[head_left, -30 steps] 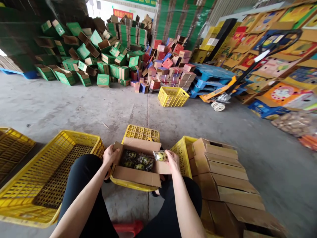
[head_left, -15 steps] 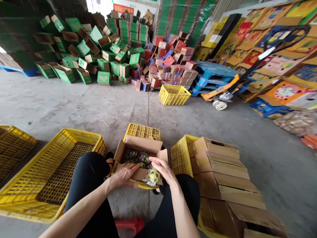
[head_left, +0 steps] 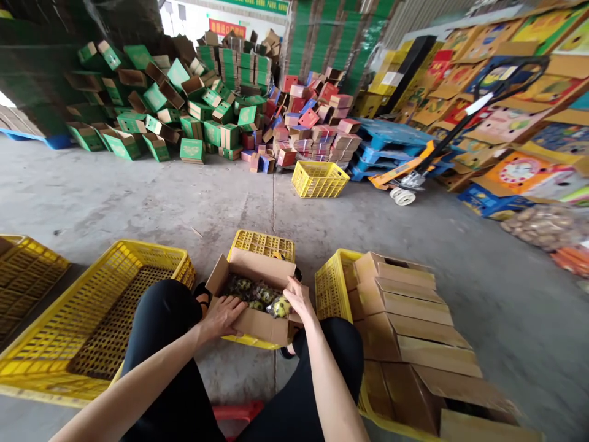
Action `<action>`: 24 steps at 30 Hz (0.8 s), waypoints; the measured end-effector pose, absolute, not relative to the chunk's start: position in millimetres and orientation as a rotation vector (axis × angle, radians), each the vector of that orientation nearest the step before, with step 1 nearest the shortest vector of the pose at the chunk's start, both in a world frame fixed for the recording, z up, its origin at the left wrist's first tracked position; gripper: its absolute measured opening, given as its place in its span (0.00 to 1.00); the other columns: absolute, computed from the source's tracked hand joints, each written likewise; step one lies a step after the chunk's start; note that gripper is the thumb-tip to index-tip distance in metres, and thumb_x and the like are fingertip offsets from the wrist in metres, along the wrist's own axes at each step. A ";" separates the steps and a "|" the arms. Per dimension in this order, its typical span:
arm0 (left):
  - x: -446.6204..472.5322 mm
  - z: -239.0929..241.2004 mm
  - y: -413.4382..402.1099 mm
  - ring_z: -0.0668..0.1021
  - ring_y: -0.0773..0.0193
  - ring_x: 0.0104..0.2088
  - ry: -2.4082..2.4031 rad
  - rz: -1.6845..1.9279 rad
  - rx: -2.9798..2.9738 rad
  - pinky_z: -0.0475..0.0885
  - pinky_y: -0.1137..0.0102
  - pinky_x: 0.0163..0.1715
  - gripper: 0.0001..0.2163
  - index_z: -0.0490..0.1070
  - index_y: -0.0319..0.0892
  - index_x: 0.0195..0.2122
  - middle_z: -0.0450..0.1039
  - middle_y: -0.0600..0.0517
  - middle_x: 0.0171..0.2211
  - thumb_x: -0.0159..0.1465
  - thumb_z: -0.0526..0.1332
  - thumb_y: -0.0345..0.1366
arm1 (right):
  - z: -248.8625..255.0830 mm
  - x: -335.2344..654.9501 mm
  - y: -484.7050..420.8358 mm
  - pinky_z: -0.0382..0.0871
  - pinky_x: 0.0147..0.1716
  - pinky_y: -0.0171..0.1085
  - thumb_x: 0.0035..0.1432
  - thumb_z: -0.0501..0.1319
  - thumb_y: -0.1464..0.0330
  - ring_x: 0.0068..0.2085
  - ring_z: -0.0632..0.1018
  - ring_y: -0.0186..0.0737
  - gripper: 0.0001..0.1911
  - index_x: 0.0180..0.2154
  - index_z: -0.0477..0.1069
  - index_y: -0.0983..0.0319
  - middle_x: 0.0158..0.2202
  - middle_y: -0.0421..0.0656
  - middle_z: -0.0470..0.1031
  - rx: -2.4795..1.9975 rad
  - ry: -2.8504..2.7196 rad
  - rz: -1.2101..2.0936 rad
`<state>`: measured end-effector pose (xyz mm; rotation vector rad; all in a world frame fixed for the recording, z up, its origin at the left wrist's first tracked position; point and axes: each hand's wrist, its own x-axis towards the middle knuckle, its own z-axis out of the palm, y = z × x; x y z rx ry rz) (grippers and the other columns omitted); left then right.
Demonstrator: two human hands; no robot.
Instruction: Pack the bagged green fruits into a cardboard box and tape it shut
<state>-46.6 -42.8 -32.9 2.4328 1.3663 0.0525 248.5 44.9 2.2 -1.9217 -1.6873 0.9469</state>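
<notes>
An open brown cardboard box (head_left: 257,324) sits on a small yellow crate (head_left: 263,244) between my knees, filled with several wrapped dark green and yellow fruits (head_left: 251,291). My left hand (head_left: 225,316) lies on the box's near-left flap, fingers spread. My right hand (head_left: 298,298) reaches into the box's right side, fingers curled over a wrapped yellowish fruit (head_left: 280,307).
A large yellow crate (head_left: 69,331) stands at my left, another (head_left: 27,264) farther left. A yellow crate (head_left: 329,282) at my right holds stacked brown cartons (head_left: 409,319). Across the concrete floor are piles of green and red boxes, a yellow crate (head_left: 318,179), blue pallets and a pallet jack (head_left: 405,184).
My right hand carried the wrapped fruit from the box's right edge down toward me and then into the box. My left hand moved from the left flap to the near flap.
</notes>
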 end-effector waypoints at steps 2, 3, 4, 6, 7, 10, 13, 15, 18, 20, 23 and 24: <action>-42.1 -33.4 -44.7 0.73 0.42 0.56 1.383 0.020 2.443 0.64 0.55 0.56 0.40 0.65 0.44 0.67 0.73 0.40 0.55 0.58 0.74 0.53 | 4.0 244.2 50.1 0.60 0.71 0.46 0.58 0.62 0.70 0.70 0.69 0.51 0.32 0.65 0.73 0.58 0.68 0.48 0.71 -1.929 -1.708 0.951; -40.4 -33.7 -45.6 0.72 0.42 0.56 1.390 0.004 2.447 0.64 0.54 0.56 0.42 0.63 0.43 0.69 0.72 0.39 0.56 0.57 0.75 0.54 | 4.9 242.5 52.2 0.60 0.70 0.45 0.59 0.61 0.70 0.70 0.69 0.50 0.32 0.66 0.72 0.59 0.68 0.48 0.71 -1.936 -1.721 0.949; -39.2 -34.1 -46.3 0.72 0.42 0.57 1.396 -0.003 2.451 0.63 0.54 0.57 0.44 0.61 0.44 0.71 0.72 0.39 0.57 0.57 0.75 0.54 | 5.9 241.2 53.9 0.60 0.70 0.44 0.59 0.61 0.70 0.70 0.70 0.50 0.33 0.66 0.71 0.60 0.68 0.49 0.71 -1.946 -1.733 0.944; -37.5 -35.6 -47.7 0.71 0.42 0.59 1.412 0.004 2.466 0.61 0.53 0.60 0.47 0.56 0.45 0.74 0.70 0.38 0.61 0.58 0.74 0.54 | 7.3 239.8 56.4 0.63 0.68 0.44 0.59 0.61 0.70 0.68 0.72 0.52 0.34 0.67 0.70 0.61 0.68 0.51 0.71 -1.972 -1.752 0.929; -36.6 -36.8 -48.2 0.70 0.42 0.60 1.422 0.012 2.478 0.61 0.53 0.60 0.47 0.55 0.46 0.75 0.69 0.38 0.63 0.59 0.74 0.53 | 7.8 239.7 57.6 0.64 0.67 0.45 0.59 0.61 0.69 0.67 0.73 0.54 0.34 0.67 0.70 0.61 0.67 0.52 0.71 -1.985 -1.757 0.920; -31.8 -40.7 -48.8 0.68 0.40 0.63 1.470 0.016 2.513 0.60 0.52 0.62 0.47 0.52 0.49 0.76 0.64 0.37 0.68 0.60 0.74 0.51 | 9.4 240.8 62.9 0.68 0.63 0.47 0.57 0.63 0.68 0.64 0.76 0.57 0.33 0.65 0.73 0.60 0.64 0.52 0.75 -2.002 -1.765 0.903; -24.8 -41.5 -47.0 0.67 0.38 0.65 1.512 -0.031 2.492 0.60 0.49 0.63 0.52 0.47 0.50 0.78 0.62 0.36 0.70 0.58 0.75 0.49 | 12.1 241.6 69.1 0.70 0.62 0.46 0.56 0.64 0.69 0.61 0.78 0.55 0.29 0.61 0.77 0.57 0.58 0.49 0.81 -1.949 -1.768 0.887; -22.1 -38.1 -44.2 0.64 0.36 0.69 1.500 -0.089 2.449 0.58 0.46 0.66 0.58 0.43 0.48 0.78 0.57 0.35 0.73 0.54 0.77 0.50 | 14.5 241.0 70.4 0.70 0.63 0.47 0.57 0.63 0.69 0.61 0.79 0.53 0.27 0.59 0.79 0.58 0.58 0.49 0.81 -1.889 -1.763 0.855; -23.5 -25.3 -38.3 0.51 0.29 0.75 1.411 -0.110 2.364 0.47 0.35 0.69 0.64 0.40 0.45 0.79 0.44 0.33 0.77 0.49 0.77 0.58 | 18.2 238.9 63.5 0.66 0.66 0.50 0.57 0.62 0.67 0.64 0.76 0.54 0.26 0.58 0.78 0.59 0.63 0.51 0.76 -1.822 -1.734 0.779; -25.4 -12.5 -35.1 0.46 0.28 0.76 1.314 0.043 2.274 0.42 0.32 0.69 0.63 0.42 0.43 0.79 0.41 0.32 0.78 0.51 0.73 0.65 | 21.3 236.5 52.8 0.65 0.67 0.52 0.60 0.60 0.63 0.67 0.72 0.55 0.27 0.60 0.76 0.61 0.66 0.53 0.72 -1.794 -1.687 0.724; -22.9 8.1 -34.7 0.55 0.37 0.75 1.102 0.435 1.939 0.53 0.43 0.71 0.50 0.47 0.45 0.78 0.49 0.36 0.76 0.62 0.64 0.65 | 28.7 227.3 30.4 0.66 0.66 0.51 0.63 0.58 0.56 0.67 0.72 0.54 0.27 0.60 0.75 0.61 0.66 0.54 0.70 -1.620 -1.534 0.674; -20.2 14.3 -35.6 0.60 0.40 0.73 1.038 0.546 1.769 0.59 0.47 0.70 0.46 0.49 0.47 0.77 0.54 0.37 0.75 0.65 0.62 0.64 | 31.8 222.4 22.3 0.67 0.66 0.50 0.64 0.58 0.54 0.65 0.74 0.54 0.26 0.57 0.76 0.60 0.65 0.53 0.72 -1.544 -1.522 0.724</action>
